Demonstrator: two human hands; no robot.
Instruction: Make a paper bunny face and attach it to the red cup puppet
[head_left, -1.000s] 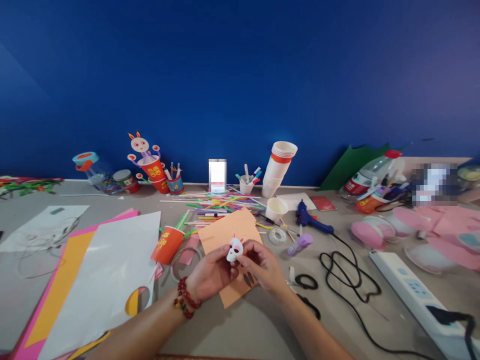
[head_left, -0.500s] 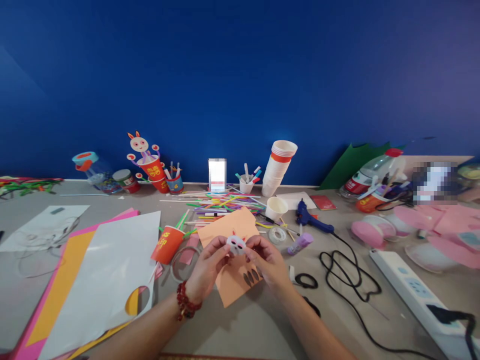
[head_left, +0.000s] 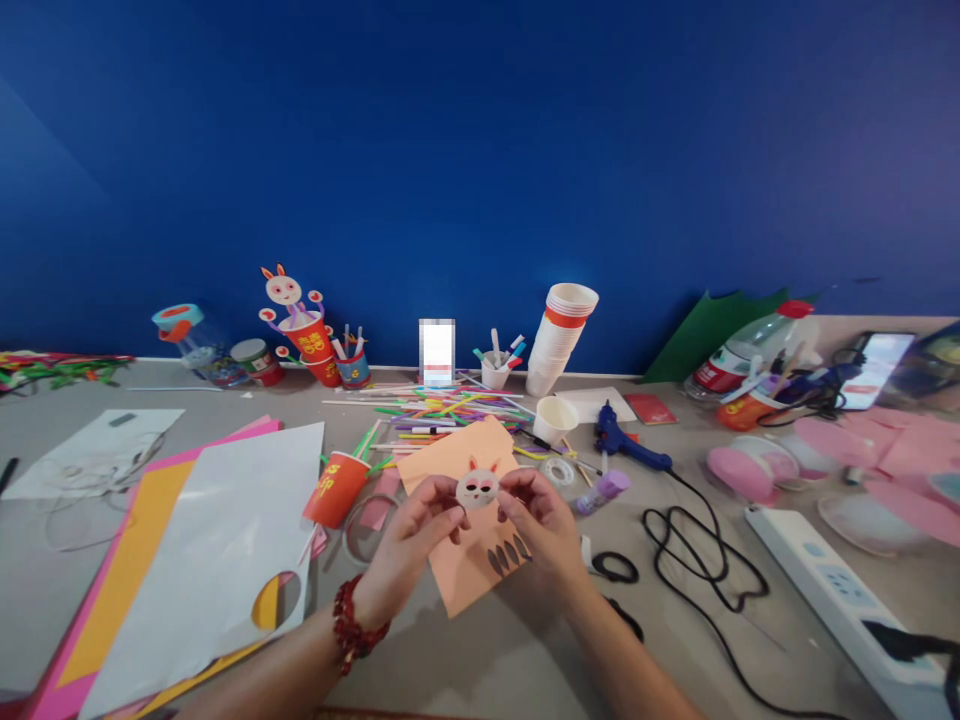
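Note:
Between my two hands is a small white paper rabbit face (head_left: pixel 477 489) with orange-pink ears, pink-rimmed dark eyes and a small mouth. My left hand (head_left: pixel 429 520) pinches its left edge between thumb and fingers. At the right edge, my right hand (head_left: pixel 541 515) grips it the same way. Under the hands lies a sheet of orange paper (head_left: pixel 459 580), with several dark leaf-shaped pieces (head_left: pixel 507 553) on it near my right hand. An orange paper cup (head_left: pixel 336 492) with green straws lies tilted to the left of my left hand.
White paper (head_left: pixel 217 540) over coloured sheets covers the left side. Straws (head_left: pixel 442 408) are heaped behind the orange paper. On the right are a blue glue gun (head_left: pixel 628 440), a purple glue stick (head_left: pixel 602 492), its looping black cord (head_left: pixel 694 560) and a power strip (head_left: pixel 832 590). Stacked cups (head_left: pixel 559 340) stand behind.
The rabbit face has turned more toward me, so its eyes and mouth show plainly. My left hand and wrist have shifted slightly left and down; both hands still hold the face.

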